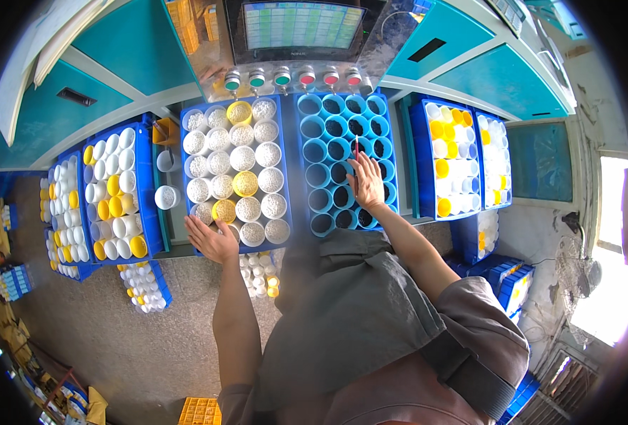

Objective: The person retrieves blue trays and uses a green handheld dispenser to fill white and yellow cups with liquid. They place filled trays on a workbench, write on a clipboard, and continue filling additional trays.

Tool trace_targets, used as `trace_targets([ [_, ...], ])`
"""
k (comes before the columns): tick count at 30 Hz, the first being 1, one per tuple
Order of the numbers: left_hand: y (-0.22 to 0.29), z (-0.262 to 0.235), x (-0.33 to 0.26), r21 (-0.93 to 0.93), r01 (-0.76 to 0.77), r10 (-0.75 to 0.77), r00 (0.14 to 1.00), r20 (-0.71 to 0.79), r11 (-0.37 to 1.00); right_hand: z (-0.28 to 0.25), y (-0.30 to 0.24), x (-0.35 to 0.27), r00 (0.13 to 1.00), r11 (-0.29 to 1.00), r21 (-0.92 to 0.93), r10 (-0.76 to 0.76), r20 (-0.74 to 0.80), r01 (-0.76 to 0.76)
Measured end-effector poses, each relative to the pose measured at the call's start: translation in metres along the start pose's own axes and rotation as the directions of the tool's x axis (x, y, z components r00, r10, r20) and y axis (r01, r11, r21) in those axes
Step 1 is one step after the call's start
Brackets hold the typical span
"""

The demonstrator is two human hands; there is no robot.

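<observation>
My left hand (212,239) lies flat with fingers stretched at the near left corner of a blue tray (283,134). That tray carries rows of white cups (268,155) and a few yellow cups (245,183), filled with white pellets. Over a second tray, to its right, is my right hand (368,183), with a slim red pen (356,149) held along its index finger and thumb. Light blue cups (315,150) stand in rows beneath it, many with dark granules inside. The hand hides several of these cups. Whether its fingertips touch the rims, I cannot tell.
A screen (303,27) stands behind the trays, above a row of green and red buttons (307,76). Blue crates of white and yellow cups flank both sides (119,188). A loose white cup (166,197) stands left of the left tray. A yellow crate (200,411) sits on the floor.
</observation>
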State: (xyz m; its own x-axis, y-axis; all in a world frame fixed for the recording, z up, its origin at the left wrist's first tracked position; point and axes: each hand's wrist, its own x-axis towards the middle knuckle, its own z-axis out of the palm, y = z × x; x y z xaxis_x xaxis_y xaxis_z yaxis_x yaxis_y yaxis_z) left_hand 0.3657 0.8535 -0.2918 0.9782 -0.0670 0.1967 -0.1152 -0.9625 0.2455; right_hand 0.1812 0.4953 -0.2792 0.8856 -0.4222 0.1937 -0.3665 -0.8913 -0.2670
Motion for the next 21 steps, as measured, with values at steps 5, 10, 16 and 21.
trace_targets([
  [5,0.0001,-0.0016,0.0,0.009,-0.011,0.011,1.0,0.002,1.0,0.0014,0.0009,0.0005,0.999,1.0,0.004,-0.019,-0.03,0.019],
  [10,-0.0016,-0.002,0.0004,-0.02,-0.049,0.048,0.998,-0.033,0.999,-0.0018,-0.0019,0.0012,1.0,1.0,0.004,-0.017,-0.024,0.017],
  [16,-0.0017,-0.0027,-0.0007,-0.02,-0.058,0.058,0.998,-0.009,0.998,-0.0045,-0.0027,0.0025,1.0,1.0,0.005,-0.01,-0.009,0.01],
  [21,-0.0013,-0.0034,-0.0013,0.005,-0.074,0.074,0.997,-0.004,0.997,-0.0038,-0.002,0.0026,1.0,1.0,-0.02,-0.003,0.009,0.003],
])
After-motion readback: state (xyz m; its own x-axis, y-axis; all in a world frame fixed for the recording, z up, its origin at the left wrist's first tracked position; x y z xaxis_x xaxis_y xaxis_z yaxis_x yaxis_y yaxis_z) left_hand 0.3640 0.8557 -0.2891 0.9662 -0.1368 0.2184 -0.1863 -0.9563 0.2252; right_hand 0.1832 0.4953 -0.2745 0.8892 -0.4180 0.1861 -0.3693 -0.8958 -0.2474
